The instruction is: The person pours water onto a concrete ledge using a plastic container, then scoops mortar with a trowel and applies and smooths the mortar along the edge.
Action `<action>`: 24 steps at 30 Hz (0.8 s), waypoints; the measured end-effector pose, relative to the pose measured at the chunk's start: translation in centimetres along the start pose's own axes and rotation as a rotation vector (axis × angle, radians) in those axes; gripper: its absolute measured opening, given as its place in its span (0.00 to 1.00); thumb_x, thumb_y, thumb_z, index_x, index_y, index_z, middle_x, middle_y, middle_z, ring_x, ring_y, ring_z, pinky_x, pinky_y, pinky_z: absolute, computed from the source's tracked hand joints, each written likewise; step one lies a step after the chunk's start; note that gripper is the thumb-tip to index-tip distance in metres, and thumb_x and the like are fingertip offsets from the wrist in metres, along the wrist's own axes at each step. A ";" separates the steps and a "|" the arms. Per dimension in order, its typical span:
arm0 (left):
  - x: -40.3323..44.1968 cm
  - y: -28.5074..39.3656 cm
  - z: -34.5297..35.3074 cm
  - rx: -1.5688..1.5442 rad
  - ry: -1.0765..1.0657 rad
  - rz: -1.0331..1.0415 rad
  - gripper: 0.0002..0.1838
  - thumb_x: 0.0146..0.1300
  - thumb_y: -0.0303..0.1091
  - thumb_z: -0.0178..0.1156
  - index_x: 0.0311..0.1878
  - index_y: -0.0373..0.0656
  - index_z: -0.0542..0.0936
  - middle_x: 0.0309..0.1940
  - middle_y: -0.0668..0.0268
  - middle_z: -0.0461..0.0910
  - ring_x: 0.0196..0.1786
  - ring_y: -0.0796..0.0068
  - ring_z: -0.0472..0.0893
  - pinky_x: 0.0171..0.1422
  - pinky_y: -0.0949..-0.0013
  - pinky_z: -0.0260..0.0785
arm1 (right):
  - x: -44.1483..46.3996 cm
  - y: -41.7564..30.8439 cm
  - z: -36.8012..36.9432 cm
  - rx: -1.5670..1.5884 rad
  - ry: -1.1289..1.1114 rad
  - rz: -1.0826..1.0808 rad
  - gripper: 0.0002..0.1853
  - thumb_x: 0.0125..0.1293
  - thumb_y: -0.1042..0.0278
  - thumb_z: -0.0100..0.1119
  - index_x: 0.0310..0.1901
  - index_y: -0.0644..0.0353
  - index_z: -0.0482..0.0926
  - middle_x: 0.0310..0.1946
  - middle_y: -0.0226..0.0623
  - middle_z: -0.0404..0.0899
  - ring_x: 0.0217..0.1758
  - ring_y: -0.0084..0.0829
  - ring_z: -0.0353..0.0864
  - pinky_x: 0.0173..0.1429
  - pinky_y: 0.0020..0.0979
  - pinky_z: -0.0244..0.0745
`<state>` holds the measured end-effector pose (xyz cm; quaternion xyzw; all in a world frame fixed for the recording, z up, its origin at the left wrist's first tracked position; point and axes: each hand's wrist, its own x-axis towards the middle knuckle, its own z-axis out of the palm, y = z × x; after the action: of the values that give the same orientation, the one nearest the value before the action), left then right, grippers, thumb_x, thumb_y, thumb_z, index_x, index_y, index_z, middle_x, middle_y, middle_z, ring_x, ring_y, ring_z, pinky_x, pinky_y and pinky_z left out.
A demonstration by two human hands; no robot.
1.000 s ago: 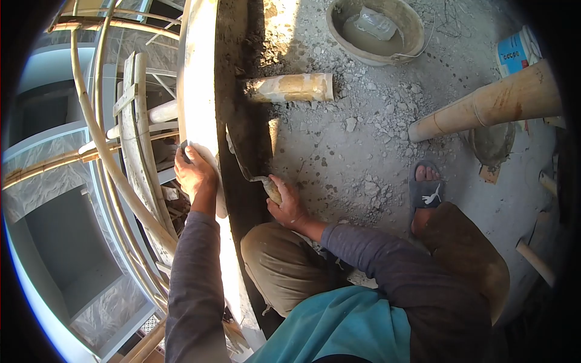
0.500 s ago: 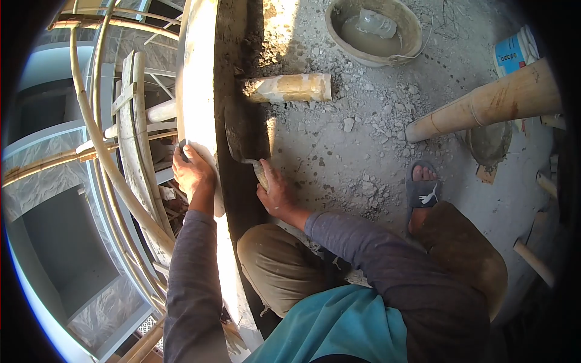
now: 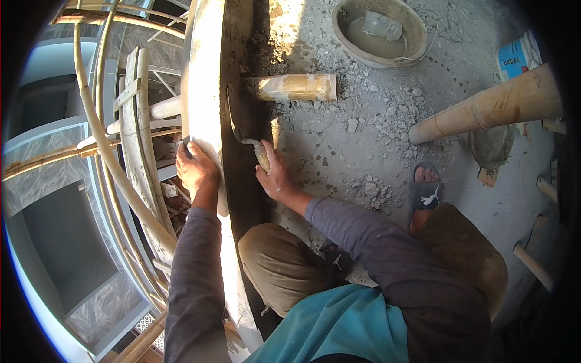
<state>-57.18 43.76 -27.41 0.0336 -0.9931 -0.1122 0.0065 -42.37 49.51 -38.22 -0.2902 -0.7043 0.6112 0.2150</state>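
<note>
My right hand (image 3: 277,175) is wrapped round the pale handle of a trowel (image 3: 262,155). The trowel's blade stands edge-on against the dark inner side of a low wall (image 3: 203,72). On the wall's sunlit top and outer edge lies my left hand (image 3: 198,171), its fingers curled over a small dark object (image 3: 186,144) that I cannot make out fully. A pale strip runs along the wall beside that hand. Just beyond the trowel, a short pipe-like piece (image 3: 296,87) sticks out over the rubble.
A basin (image 3: 417,45) with grey mix and a plastic bottle (image 3: 382,26) stands at the top. A thick bamboo pole (image 3: 484,106) slants in from the right, near a white-and-blue bucket (image 3: 514,57). Bamboo scaffolding (image 3: 91,109) rises outside the wall. Rubble (image 3: 378,190) lies near my foot.
My right hand and the trowel have moved up along the inner side of the wall, further from my knee. My left hand has stayed at about the same place on the wall.
</note>
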 end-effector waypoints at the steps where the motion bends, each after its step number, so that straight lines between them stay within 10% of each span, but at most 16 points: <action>1: 0.0 -0.1 0.1 0.004 0.006 0.005 0.31 0.73 0.59 0.41 0.70 0.49 0.68 0.69 0.58 0.67 0.72 0.56 0.65 0.74 0.52 0.56 | -0.3 -0.3 -0.1 0.013 -0.008 -0.013 0.34 0.61 0.70 0.59 0.69 0.60 0.61 0.54 0.54 0.73 0.56 0.54 0.75 0.58 0.45 0.72; 13: 0.3 -0.3 0.2 0.027 0.061 0.030 0.31 0.72 0.59 0.42 0.69 0.48 0.69 0.67 0.58 0.70 0.70 0.56 0.68 0.71 0.52 0.59 | -8.4 3.6 0.1 0.077 -0.079 0.264 0.34 0.61 0.67 0.57 0.69 0.62 0.61 0.60 0.59 0.70 0.63 0.57 0.71 0.67 0.46 0.66; 24: 0.4 -0.7 0.7 0.045 0.100 0.036 0.30 0.72 0.59 0.43 0.68 0.50 0.71 0.65 0.59 0.73 0.67 0.56 0.71 0.69 0.53 0.63 | -8.5 1.9 0.1 0.123 -0.187 0.068 0.35 0.62 0.69 0.58 0.70 0.63 0.59 0.60 0.59 0.70 0.62 0.57 0.72 0.66 0.45 0.68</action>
<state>-57.55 43.24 -28.22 0.0217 -0.9942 -0.0879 0.0574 -35.81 43.89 -39.67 -0.2417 -0.6722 0.6847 0.1448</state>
